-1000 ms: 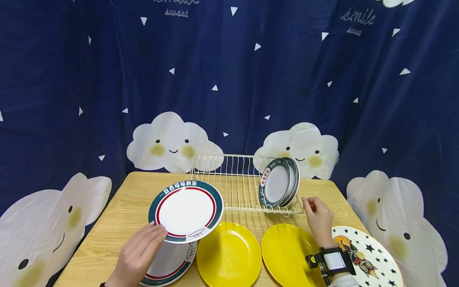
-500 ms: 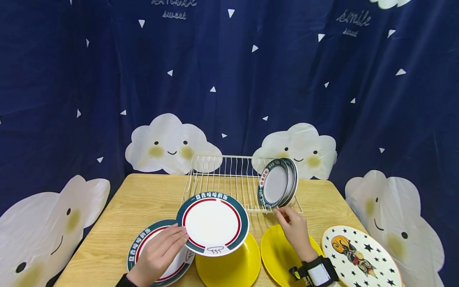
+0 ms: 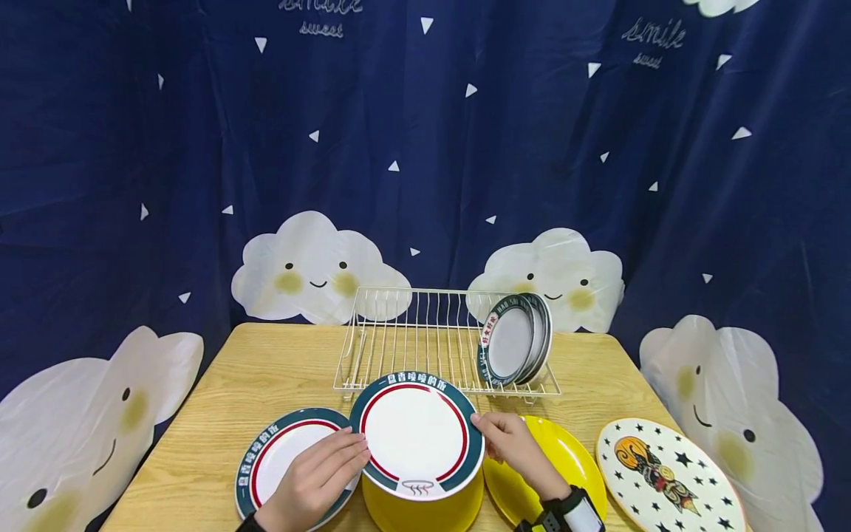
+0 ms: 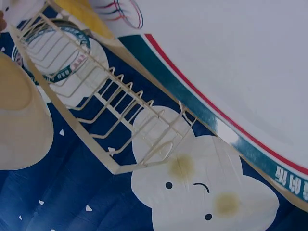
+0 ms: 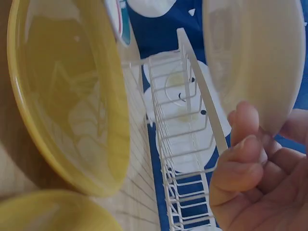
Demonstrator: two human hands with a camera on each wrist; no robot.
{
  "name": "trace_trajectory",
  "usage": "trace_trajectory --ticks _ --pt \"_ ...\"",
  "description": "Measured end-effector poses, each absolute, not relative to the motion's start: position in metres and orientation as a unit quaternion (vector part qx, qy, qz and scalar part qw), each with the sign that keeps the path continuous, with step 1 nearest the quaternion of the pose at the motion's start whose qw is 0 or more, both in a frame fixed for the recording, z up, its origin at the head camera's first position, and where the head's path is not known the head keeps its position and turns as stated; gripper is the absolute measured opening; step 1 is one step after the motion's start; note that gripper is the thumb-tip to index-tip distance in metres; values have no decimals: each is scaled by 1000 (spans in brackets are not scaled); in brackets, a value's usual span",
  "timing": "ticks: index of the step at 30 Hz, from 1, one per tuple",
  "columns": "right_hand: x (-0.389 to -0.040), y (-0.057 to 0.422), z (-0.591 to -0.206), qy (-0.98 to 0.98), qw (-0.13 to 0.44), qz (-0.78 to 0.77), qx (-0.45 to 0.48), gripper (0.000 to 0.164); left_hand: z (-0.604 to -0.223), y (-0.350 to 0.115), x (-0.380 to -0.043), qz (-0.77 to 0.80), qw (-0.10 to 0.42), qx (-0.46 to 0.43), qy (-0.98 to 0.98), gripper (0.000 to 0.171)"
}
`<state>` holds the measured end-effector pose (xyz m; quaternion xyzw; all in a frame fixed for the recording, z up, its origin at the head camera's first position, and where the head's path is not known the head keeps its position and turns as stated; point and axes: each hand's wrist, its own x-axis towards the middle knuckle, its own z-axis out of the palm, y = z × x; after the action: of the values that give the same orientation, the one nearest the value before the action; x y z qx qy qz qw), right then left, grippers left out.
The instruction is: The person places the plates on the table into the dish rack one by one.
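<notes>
Above a yellow plate, on the near side of the rack, the green-rimmed plate is hanging between left hand and right hand, touching both. The left is gripping its left rim, fingers nearly straight across the top, thumb hidden; the right is pinching the right edge, fingers curled. Beneath the left, a second plate is lying on the table.

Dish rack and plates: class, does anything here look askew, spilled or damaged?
Nothing stands out; no spill or damage shows. The dishes in the rack lean, which seems normal for a rack. The raised plate is tilted, but the left hand and right hand hold it.
</notes>
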<state>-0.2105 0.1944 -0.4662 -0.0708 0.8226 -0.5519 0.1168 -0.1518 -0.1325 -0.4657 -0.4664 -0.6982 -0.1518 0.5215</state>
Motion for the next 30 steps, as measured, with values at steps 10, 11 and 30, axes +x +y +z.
trace_trajectory --ticks 10,11,30 --pt "-207 205 -471 699 254 -663 -85 29 -467 -131 -149 -158 525 -477 -687 31" --pt "-207 205 -470 694 258 -666 -90 29 -468 -131 -150 -157 523 -475 -690 31" --pt "-201 217 -438 747 148 -647 -38 29 -484 -135 -161 -167 438 -411 -782 34"
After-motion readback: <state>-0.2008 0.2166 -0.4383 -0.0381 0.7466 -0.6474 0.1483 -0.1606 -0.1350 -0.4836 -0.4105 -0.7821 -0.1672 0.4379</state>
